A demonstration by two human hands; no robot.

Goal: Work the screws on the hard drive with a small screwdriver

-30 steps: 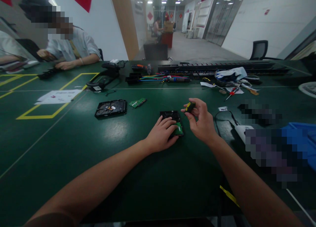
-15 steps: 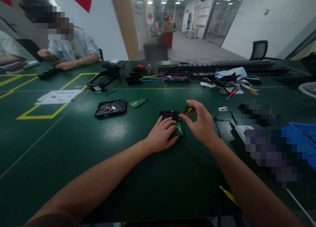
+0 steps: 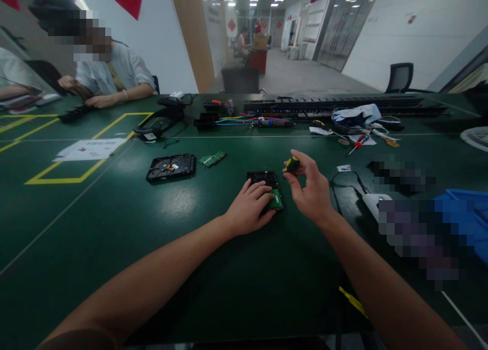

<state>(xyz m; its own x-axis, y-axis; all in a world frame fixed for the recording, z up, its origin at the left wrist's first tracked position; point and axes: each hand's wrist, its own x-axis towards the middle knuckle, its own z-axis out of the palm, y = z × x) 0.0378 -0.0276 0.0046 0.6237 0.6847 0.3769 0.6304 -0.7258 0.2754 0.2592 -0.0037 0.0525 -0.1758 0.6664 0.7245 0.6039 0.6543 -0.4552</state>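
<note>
A black hard drive (image 3: 263,178) with a green circuit board (image 3: 276,199) lies on the green table (image 3: 183,238) in front of me. My left hand (image 3: 249,208) presses flat on its near end, fingers spread over the board. Just to the right, my right hand (image 3: 310,190) grips the black and yellow handle of a screwdriver (image 3: 293,164) between thumb and fingertips, held upright over the drive's right edge. The screwdriver's tip is hidden behind my fingers.
A second opened hard drive (image 3: 171,166) and a loose green board (image 3: 212,158) lie to the left. Cables, tools and a red screwdriver (image 3: 357,144) crowd the far edge. A white adapter with a black cord (image 3: 371,200) lies at right. Another person (image 3: 110,73) sits at the far left.
My right hand turned the screwdriver handle, dipping toward the drive and coming back up. My left hand stayed pressed on the drive.
</note>
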